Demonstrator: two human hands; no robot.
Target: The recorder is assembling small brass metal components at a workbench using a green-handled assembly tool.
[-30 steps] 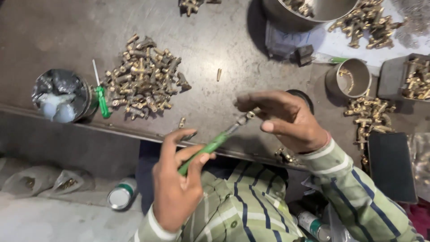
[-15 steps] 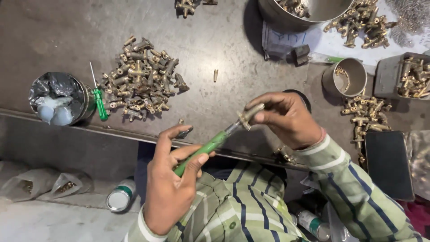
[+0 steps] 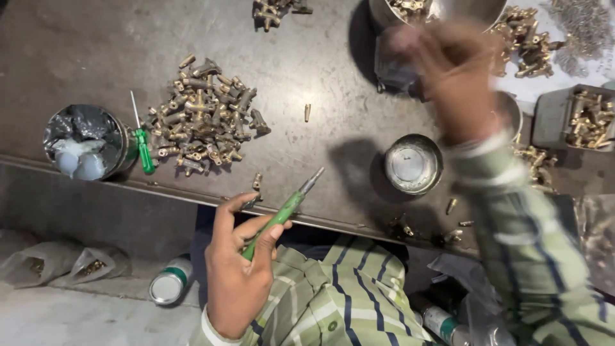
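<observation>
My left hand [image 3: 237, 269] grips a green-handled screwdriver [image 3: 282, 214] near the table's front edge, its metal tip pointing up and to the right. My right hand [image 3: 451, 70] is blurred, reaching out over the far right of the table near a metal bowl [image 3: 442, 9] and a heap of brass fittings [image 3: 528, 38]. Whether it holds anything cannot be made out. A big heap of brass fittings [image 3: 205, 118] lies on the dark table [image 3: 307, 64] to the left.
A tin lined with a bag [image 3: 83, 141] stands at the left beside a second green screwdriver [image 3: 144, 144]. A small round metal dish [image 3: 413, 163] sits near the middle. A box of brass parts [image 3: 583, 118] stands at the right. Cans lie on the floor [image 3: 168, 287].
My right hand has left the screwdriver's tip and swung up and right toward the bowl and far heap. The left hand still holds the screwdriver, which now has no fitting at its tip.
</observation>
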